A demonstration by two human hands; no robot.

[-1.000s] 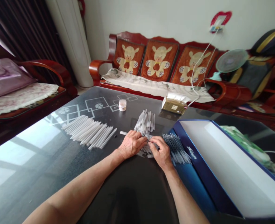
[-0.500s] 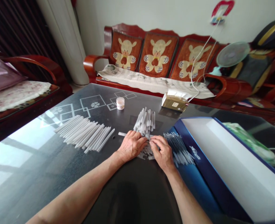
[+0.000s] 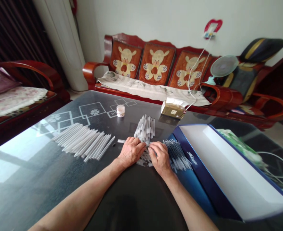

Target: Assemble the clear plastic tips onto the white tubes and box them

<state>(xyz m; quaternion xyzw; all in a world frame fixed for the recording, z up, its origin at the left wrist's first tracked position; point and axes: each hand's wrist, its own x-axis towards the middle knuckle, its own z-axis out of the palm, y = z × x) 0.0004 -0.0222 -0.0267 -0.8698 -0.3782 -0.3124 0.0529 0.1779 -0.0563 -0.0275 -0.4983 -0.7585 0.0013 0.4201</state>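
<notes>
My left hand (image 3: 132, 150) and my right hand (image 3: 159, 156) meet at the table's near middle, fingertips pinched close together. What they hold is too small and covered to make out. Beneath and between them lies a scatter of small translucent pieces (image 3: 145, 158), partly hidden by my fingers. Just beyond is a heap of whitish, pen-like tubes (image 3: 145, 126). To the left, many white pen barrels (image 3: 83, 141) lie in a slanted row. Thin dark pen refills (image 3: 178, 155) are bunched beside my right hand. One loose white tube (image 3: 121, 141) and a small black piece (image 3: 113, 145) sit left of my left hand.
A long blue box (image 3: 194, 160) with a white inside stands on the right. Behind it lies a green-and-white package (image 3: 239, 144) with a white cable. Farther back are a small white jar (image 3: 120, 111) and a tissue pack (image 3: 172, 111). A wooden sofa (image 3: 89, 70) stands beyond the table (image 3: 66, 179).
The whole view has shifted, so the table and hands appear slightly lower and farther left. Both hands stay together over the small pieces, fingertips still pinched.
</notes>
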